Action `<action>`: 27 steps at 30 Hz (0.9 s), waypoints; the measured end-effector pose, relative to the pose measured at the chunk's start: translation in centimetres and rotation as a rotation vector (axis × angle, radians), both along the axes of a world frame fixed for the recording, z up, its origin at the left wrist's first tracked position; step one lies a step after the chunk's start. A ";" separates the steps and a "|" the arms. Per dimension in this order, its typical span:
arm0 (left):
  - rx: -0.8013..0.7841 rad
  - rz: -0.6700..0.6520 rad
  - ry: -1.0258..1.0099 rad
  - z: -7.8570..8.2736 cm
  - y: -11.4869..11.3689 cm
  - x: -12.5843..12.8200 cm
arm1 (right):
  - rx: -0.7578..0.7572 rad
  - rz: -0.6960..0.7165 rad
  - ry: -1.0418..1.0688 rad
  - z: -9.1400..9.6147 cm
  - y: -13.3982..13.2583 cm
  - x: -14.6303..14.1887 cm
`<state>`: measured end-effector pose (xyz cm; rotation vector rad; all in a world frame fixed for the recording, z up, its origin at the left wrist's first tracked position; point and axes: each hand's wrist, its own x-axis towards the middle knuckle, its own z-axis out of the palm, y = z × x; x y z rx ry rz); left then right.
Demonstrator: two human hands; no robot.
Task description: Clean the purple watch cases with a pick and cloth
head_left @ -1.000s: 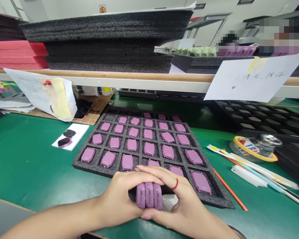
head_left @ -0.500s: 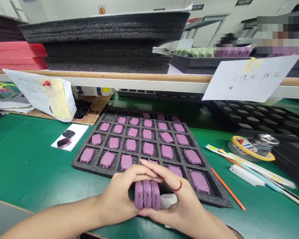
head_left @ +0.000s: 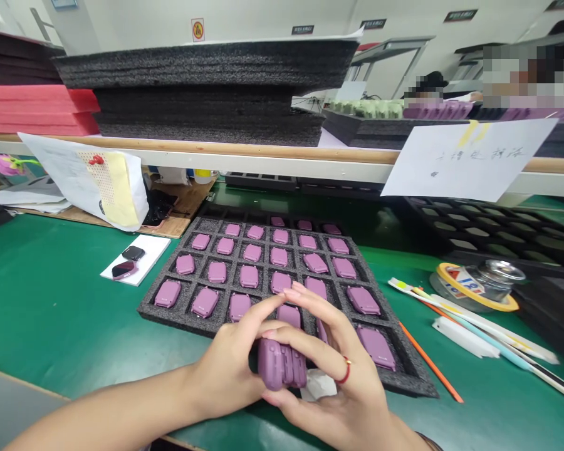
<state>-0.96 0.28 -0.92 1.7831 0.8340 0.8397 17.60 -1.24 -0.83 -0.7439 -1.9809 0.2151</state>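
Observation:
Both hands hold a short stack of purple smartwatch cases (head_left: 272, 366) over the front edge of a black foam tray (head_left: 183, 322). My left hand (head_left: 232, 366) curls round the stack's left side, its thumb low and its fingers across the top. From the right, my right hand (head_left: 350, 376) grips the stack between a thumb below and bent fingers above. More purple watch cases (head_left: 168, 293) lie one to a pocket in the tray. A crumpled white wipe (head_left: 319, 383) shows under my right palm.
A white pad (head_left: 145, 263) with two dark-faced watch pieces lies left of the tray. To the right are brushes (head_left: 479, 319), an orange stick (head_left: 431, 362) and a glass jar (head_left: 479, 285). A shelf (head_left: 263, 160) with foam sheets crosses behind.
The stack has turned in my hands, and its left case now stands out from the others. My right fingers have shifted and spread over it. The camera view has tilted slightly up.

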 end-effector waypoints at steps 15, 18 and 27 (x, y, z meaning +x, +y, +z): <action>-0.288 0.072 -0.246 0.2 0.6 0.3 | -0.096 0.037 0.012 1.2 1.5 2.3; -0.149 0.089 -0.117 -0.1 0.9 0.1 | -0.141 0.105 0.046 0.5 1.2 1.6; -0.080 0.042 -0.092 -0.7 1.1 0.0 | -0.245 0.170 0.142 0.2 0.8 1.2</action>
